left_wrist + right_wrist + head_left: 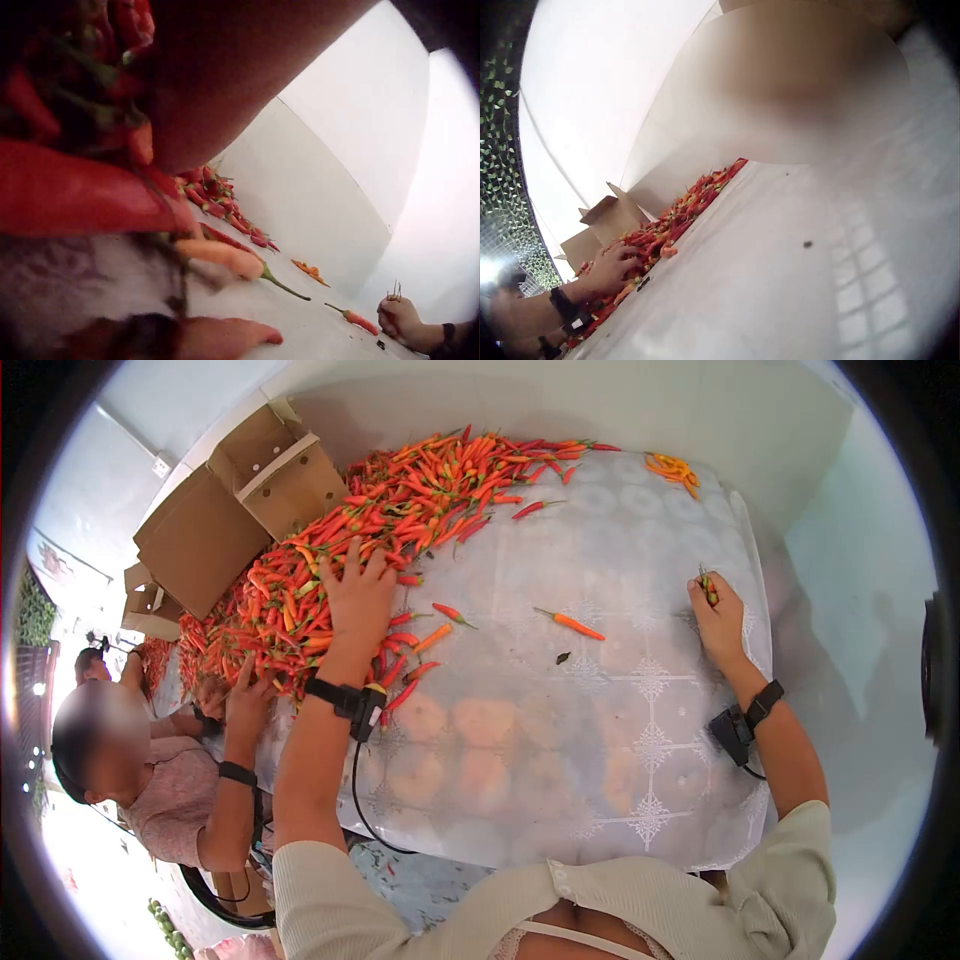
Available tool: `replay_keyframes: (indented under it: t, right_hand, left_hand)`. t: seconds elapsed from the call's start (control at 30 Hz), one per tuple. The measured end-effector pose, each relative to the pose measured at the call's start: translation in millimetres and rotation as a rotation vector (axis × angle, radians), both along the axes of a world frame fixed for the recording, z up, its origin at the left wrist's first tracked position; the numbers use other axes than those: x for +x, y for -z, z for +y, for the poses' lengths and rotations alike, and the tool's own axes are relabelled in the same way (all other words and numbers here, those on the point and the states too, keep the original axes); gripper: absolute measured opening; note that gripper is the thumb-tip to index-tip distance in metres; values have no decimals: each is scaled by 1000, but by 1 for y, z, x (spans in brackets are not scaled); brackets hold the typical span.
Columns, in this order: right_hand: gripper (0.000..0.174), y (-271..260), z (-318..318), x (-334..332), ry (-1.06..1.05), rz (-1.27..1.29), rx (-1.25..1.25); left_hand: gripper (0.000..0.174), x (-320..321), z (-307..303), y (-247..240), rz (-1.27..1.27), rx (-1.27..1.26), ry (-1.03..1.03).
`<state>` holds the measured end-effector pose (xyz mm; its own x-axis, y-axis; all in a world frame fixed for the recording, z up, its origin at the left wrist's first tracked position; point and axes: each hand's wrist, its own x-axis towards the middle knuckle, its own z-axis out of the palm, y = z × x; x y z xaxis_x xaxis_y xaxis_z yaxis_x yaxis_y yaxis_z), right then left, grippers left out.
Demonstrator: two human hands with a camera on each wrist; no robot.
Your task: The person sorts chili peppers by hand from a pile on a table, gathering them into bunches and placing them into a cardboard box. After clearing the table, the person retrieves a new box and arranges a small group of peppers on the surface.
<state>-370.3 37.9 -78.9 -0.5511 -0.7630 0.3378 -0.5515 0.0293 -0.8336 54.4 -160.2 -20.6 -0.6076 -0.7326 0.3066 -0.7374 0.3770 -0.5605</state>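
Observation:
A long heap of red and orange chili peppers lies along the far left side of the table. My left hand rests on the heap's near edge, fingers spread over the peppers. In the left wrist view a big red chili shows close up. Over at the table's right side, my right hand grips a few chili peppers, their stems poking out above the curled fingers. One orange chili lies alone between the hands, near a small dark scrap.
Cardboard boxes stand behind the heap at left. A small group of orange-yellow chilies lies at the far right corner of the covered table. Another person works at the heap on my left. Walls border the back and right.

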Motion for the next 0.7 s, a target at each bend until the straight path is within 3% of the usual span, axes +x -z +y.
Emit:
replay_keyframes:
  t: [0.3,0.4,0.57,0.63,0.7]
  right_hand:
    - [20,-3,3,0,-45,-21,-21]
    - [21,-1,3,-2,-35,-40,-26]
    - [25,2,-6,-8,3,-67,32]
    - [26,13,-16,-20,-26,-67,73]
    - [26,-1,-9,-16,-56,-273,200]
  left_hand:
    - [24,108,1,-5,-131,-83,117]
    - [22,129,14,-13,-218,-25,25]
    - [16,64,69,-34,67,166,-35]
    - [22,26,80,-32,307,389,39]
    - [27,-26,102,-28,561,632,193]
